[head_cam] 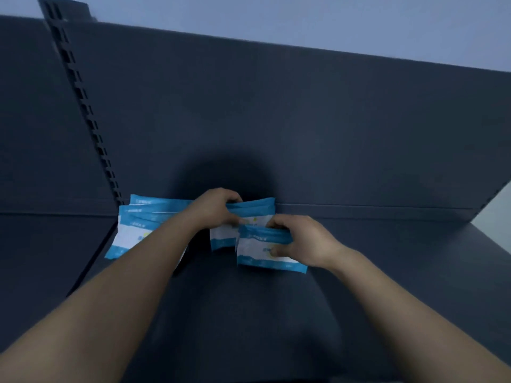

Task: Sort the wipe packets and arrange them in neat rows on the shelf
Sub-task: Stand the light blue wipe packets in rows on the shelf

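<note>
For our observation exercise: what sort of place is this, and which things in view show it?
Probably a shop or stockroom shelving bay: a dark shelf with a back panel, a slotted upright for brackets, and many identical blue-and-white wipe packets stacked side by side.

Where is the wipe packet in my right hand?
Head view, just right of centre: the wipe packet is in the right hand, overlapping the stack the left hand grips.

The wipe packets (pixel 130 230) have white middles, bright blue bands along top and bottom, and a small yellow mark on the white. The shelf (pixel 387 258) and its back panel (pixel 276 120) are plain dark slate blue. An upright strip (pixel 84 100) carries a paired column of black slots. The wall (pixel 304 17) above is pale grey-blue.
</note>
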`<action>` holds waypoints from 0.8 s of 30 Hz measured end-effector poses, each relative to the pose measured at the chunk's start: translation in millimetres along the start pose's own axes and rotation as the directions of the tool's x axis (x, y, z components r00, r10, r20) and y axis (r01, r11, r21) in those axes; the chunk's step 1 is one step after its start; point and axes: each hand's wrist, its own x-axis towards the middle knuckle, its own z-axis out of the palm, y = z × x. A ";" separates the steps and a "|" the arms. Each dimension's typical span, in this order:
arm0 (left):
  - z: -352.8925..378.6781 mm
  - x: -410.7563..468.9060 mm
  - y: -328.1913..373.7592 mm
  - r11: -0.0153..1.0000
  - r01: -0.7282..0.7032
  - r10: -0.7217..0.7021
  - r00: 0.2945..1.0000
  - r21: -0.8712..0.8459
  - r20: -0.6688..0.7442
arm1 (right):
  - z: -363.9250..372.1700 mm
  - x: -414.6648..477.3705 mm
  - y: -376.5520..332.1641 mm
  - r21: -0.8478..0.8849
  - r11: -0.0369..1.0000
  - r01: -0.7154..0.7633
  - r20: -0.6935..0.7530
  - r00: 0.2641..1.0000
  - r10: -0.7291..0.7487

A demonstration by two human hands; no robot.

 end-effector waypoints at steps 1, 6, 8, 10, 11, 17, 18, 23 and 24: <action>1.6 6.9 -2.7 1.000 -0.001 0.001 1.000 -0.003 0.007 | -0.7 6.7 1.3 -0.020 1.000 0.007 0.017 1.000 -0.007; 8.9 23.6 -11.5 0.993 -0.005 0.005 1.000 -0.122 0.000 | -0.9 36.1 -2.2 -0.283 0.952 0.120 0.100 0.990 -0.095; 11.2 23.1 -12.1 0.961 0.019 -0.036 0.998 -0.275 -0.058 | 3.1 45.3 -2.2 -0.259 0.957 0.127 0.120 0.988 -0.099; 12.5 16.6 -9.0 0.904 0.010 -0.084 0.984 -0.428 -0.155 | 9.3 52.4 -1.7 -0.196 0.971 0.139 0.115 0.986 -0.118; 12.5 11.9 -7.0 0.894 0.001 -0.092 0.979 -0.448 -0.182 | 12.3 54.5 -1.8 -0.167 0.975 0.143 0.101 0.987 -0.128; 25.2 -23.0 -0.4 0.983 0.051 -0.064 0.996 0.175 0.068 | 22.8 51.3 7.3 -0.132 0.978 0.163 -0.024 0.986 -0.167; 28.8 -26.9 -1.3 0.966 0.061 -0.083 0.993 0.253 0.079 | 23.3 47.4 10.6 -0.129 0.980 0.150 -0.013 0.988 -0.153; 42.9 -40.1 -0.9 0.881 0.105 -0.126 0.992 0.461 0.015 | 40.6 26.8 26.3 -0.207 0.972 0.112 0.057 0.993 -0.102; 45.2 -42.2 0.9 0.864 0.111 -0.127 0.992 0.491 0.000 | 44.2 26.1 27.4 -0.226 0.969 0.102 0.063 0.994 -0.090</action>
